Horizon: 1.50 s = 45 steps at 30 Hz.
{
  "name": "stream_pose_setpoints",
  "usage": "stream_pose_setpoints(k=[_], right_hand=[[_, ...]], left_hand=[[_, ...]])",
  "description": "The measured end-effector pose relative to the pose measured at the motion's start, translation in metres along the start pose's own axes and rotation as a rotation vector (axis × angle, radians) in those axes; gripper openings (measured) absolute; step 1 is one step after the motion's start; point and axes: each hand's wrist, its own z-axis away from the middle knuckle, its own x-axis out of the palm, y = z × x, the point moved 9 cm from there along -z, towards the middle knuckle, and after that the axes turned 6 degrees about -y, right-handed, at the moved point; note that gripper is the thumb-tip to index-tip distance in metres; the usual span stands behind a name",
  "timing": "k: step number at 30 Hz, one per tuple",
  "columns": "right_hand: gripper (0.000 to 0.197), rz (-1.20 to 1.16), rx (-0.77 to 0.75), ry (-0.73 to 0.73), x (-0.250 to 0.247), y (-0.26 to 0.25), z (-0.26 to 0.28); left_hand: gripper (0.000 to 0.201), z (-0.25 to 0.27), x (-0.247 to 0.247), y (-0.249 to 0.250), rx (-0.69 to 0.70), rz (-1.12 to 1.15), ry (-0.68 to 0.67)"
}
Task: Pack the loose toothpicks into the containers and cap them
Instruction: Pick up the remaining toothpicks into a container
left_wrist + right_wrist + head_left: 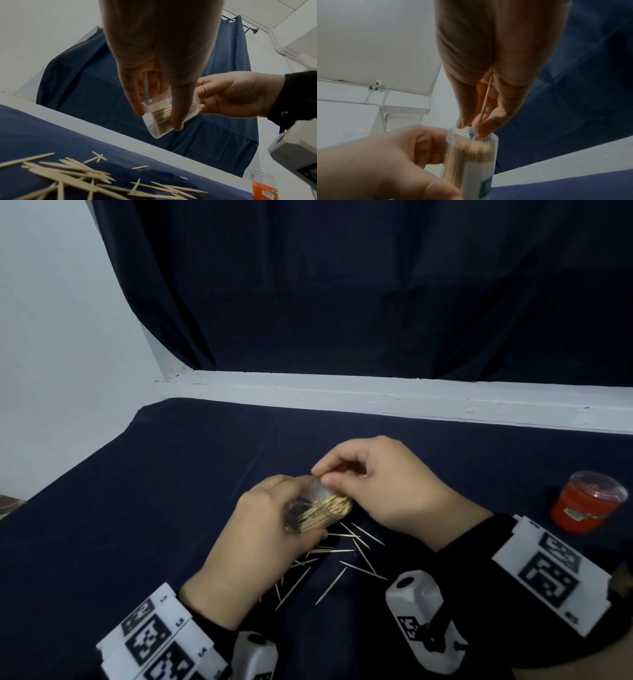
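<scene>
My left hand [274, 518] grips a clear plastic container [320, 510] partly filled with toothpicks, tilted above the dark cloth. The same container [161, 117] shows in the left wrist view, and the container [471, 159] again in the right wrist view. My right hand [373, 484] pinches a toothpick [485, 102] at the container's open mouth, its tip inside the rim. Several loose toothpicks [342, 556] lie scattered on the cloth under my hands, and more loose toothpicks [72, 175] lie close to the left wrist camera.
A red capped container [587, 503] stands at the right of the table, also seen as the red container [263, 186]. A white ledge [376, 395] runs along the table's far edge, with a dark curtain [342, 285] behind and a white wall at the left.
</scene>
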Motion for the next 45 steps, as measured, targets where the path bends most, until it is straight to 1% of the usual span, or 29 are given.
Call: stream_pose_setpoints(k=[2,5,7,9,12,14,16,19,21,23,25,26,29,33,34,37,39,40,42,44,45], right_hand=[[0.020,-0.038,-0.024,-0.004,0.001,0.000,0.002],[0.035,-0.055,-0.032,-0.029,0.001,0.004,0.003],[0.047,-0.094,-0.048,-0.002,-0.003,0.006,0.004],[0.051,-0.170,-0.079,0.045,-0.007,0.006,0.004],[0.045,-0.253,-0.104,0.014,0.001,0.004,0.007],[0.040,-0.219,-0.132,0.016,0.009,0.000,0.010],[0.037,-0.193,-0.167,0.070,0.007,-0.005,0.011],[0.036,-0.354,-0.202,0.172,-0.011,0.001,0.012],[0.032,-0.428,-0.213,0.234,-0.023,0.009,0.016],[0.026,-0.479,-0.236,0.208,-0.022,0.012,0.022],[0.022,-0.413,-0.236,0.168,-0.013,0.011,0.026],[0.021,-0.357,-0.229,0.173,-0.009,0.012,0.027],[0.018,-0.242,-0.246,0.231,-0.006,0.010,0.032],[0.012,-0.147,-0.291,0.349,-0.017,0.005,0.042],[0.011,-0.141,-0.297,0.353,-0.018,0.005,0.043],[0.015,-0.107,-0.304,0.259,-0.008,0.005,0.043],[0.015,-0.010,-0.328,0.279,-0.005,0.002,0.043],[0.012,0.033,-0.342,0.295,-0.005,0.000,0.043],[0.005,0.068,-0.343,0.274,-0.001,-0.001,0.042],[0.003,0.098,-0.327,0.264,-0.001,0.002,0.042],[0.004,0.122,-0.324,0.295,-0.004,0.003,0.044]], left_hand=[[0.060,0.000,-0.001,0.003,0.014,0.007,0.024],[0.058,0.001,-0.004,0.007,0.037,-0.010,0.049],[0.058,0.002,-0.004,0.009,0.048,-0.010,0.056],[0.057,0.003,-0.004,0.010,0.054,-0.001,0.058],[0.059,0.004,-0.005,0.011,0.055,0.008,0.067],[0.060,0.005,-0.005,0.011,0.054,0.008,0.067],[0.059,0.005,-0.005,0.012,0.057,0.011,0.076],[0.056,0.006,-0.009,0.011,0.060,0.015,0.118],[0.055,0.007,-0.016,0.006,0.026,0.004,0.172],[0.055,0.008,-0.022,0.001,0.008,-0.016,0.219],[0.053,0.010,-0.025,0.001,0.013,-0.031,0.241],[0.052,0.010,-0.025,0.004,0.025,-0.039,0.241],[0.052,0.011,-0.024,0.014,0.072,-0.104,0.233],[0.052,0.012,-0.026,0.016,0.077,-0.149,0.252],[0.052,0.013,-0.027,0.016,0.077,-0.161,0.257],[0.054,0.014,-0.028,0.017,0.090,-0.188,0.265],[0.054,0.015,-0.027,0.021,0.108,-0.192,0.267],[0.054,0.015,-0.026,0.024,0.120,-0.191,0.265],[0.053,0.014,-0.024,0.028,0.136,-0.199,0.261],[0.055,0.013,-0.024,0.026,0.123,-0.190,0.262],[0.055,0.013,-0.025,0.023,0.109,-0.176,0.266]])
